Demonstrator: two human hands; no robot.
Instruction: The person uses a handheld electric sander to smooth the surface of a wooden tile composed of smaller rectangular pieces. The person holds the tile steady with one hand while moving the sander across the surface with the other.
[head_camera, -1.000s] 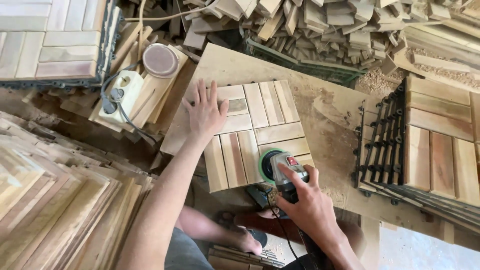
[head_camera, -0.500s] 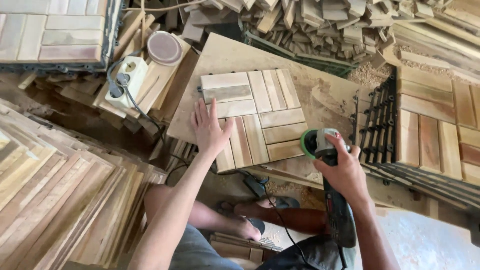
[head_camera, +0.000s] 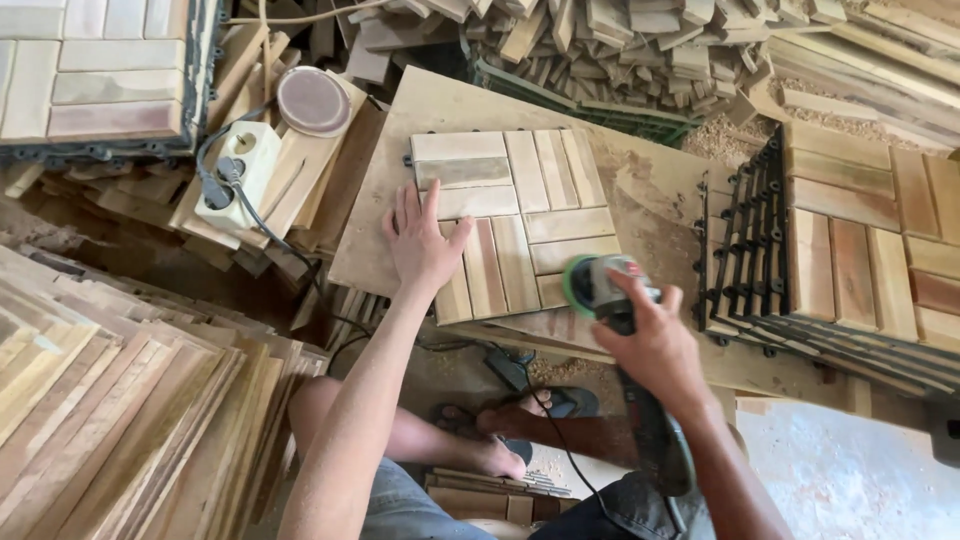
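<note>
Fingers (head_camera: 405, 215) on pale slatted tile (head_camera: 520, 215)

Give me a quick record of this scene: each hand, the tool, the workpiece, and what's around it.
left hand: flat on the tile, near its left edge
right hand: gripping the sander
sander: green-rimmed disc at the tile's lower right corner
tile: square of wooden slats, lying on a board
left of board: white socket block with a plug in it, round disc
right of board: stack of tiles
far side: heap of offcuts
</note>
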